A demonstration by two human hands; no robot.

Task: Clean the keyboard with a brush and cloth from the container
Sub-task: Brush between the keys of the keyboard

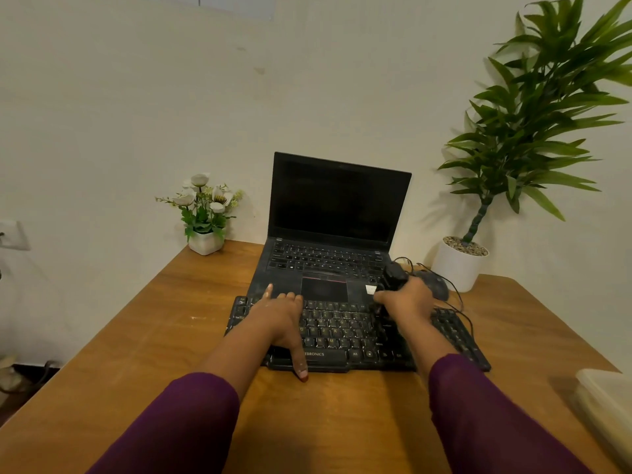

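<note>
While the left hand (278, 314) lay flat on the left part of the keyboard (342, 331), fingers straight and spread and the thumb stretched back over the board's near edge, it seemed to serve as a brace, so the board would not slide on the desk (171, 336) under the strokes. The right hand (407, 299) was curled tight round a dark, chunky tool, most likely the brush (393, 273). Its upper end stood above the fist and its lower end pointed down at the keys right of the middle. Whether the bristles touched the keys could not be told.

The keyboard sat in the middle of the desk, nearer the near edge and slightly askew. Its far edge met the front of the open laptop (328, 258); touching or overlapping, it could not be said. That spot put every row within easy reach of both hands.

A translucent container (608, 401) stood at the right edge by the near corner, cut off by the frame, close enough for the right hand to swap tools. No cloth was visible; it may have lain inside. A mouse (436, 285) with a looped cable lay just beyond the right hand. The flower pot (205, 242) at the far left corner and the plant pot (458, 265) at the far right stood well apart from the work.
</note>
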